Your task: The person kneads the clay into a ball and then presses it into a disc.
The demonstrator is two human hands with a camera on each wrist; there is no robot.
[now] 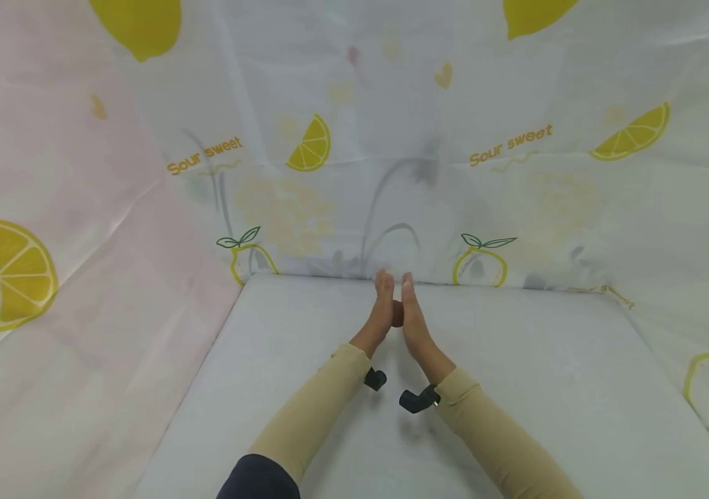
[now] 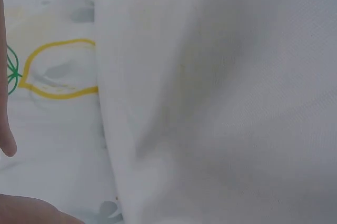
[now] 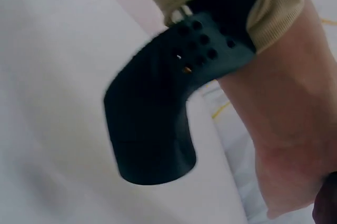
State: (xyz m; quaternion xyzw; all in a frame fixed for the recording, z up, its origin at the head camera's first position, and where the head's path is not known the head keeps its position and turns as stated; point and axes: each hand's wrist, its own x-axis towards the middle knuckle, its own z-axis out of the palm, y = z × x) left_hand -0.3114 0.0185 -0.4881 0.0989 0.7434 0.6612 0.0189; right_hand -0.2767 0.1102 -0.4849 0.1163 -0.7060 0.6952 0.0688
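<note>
Item: brown object (image 1: 398, 315), between left hand (image 1: 382, 310) and right hand (image 1: 414, 313); fingers straight, whether spread I cannot tell; step, I judge: palm hold; next calls for even pressure

Left fingers (image 1: 384, 285) and right fingers (image 1: 409, 291) straight, facing, slightly apart, forearms (image 1: 312, 407) angled inward.

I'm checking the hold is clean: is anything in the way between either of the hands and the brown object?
Nothing visible is. The brown object sits between the left hand and the right hand, seemingly touching both; the black wrist mounts are down by the beige sleeves, clear of it.
</note>
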